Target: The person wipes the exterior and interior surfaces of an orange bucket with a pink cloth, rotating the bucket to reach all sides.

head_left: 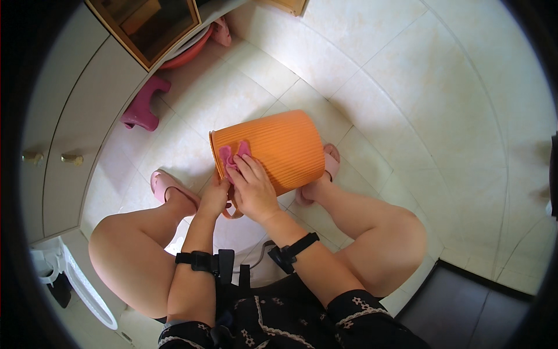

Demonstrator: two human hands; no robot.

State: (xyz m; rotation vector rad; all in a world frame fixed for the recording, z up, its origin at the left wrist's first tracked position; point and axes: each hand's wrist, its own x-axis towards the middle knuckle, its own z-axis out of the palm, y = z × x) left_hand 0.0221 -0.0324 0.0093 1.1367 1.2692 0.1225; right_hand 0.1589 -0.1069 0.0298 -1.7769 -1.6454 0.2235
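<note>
An orange ribbed bucket (290,148) is tipped on its side between my legs, its rim toward the left. My right hand (254,189) presses a crumpled pink cloth (228,156) onto the bucket's outer side near the rim. The cloth sticks out beyond the fingertips. My left hand (214,196) is closed at the near end of the rim, beside the looped orange handle (232,214). Its fingers are partly hidden behind the rim. The inside of the bucket does not show.
A magenta stool (145,104) stands by the pale cabinets (87,110) on the left. Behind it a red basin (189,51) is partly tucked under. A tiled wall (418,99) rises on the right, and a dark panel (465,302) lies at the lower right.
</note>
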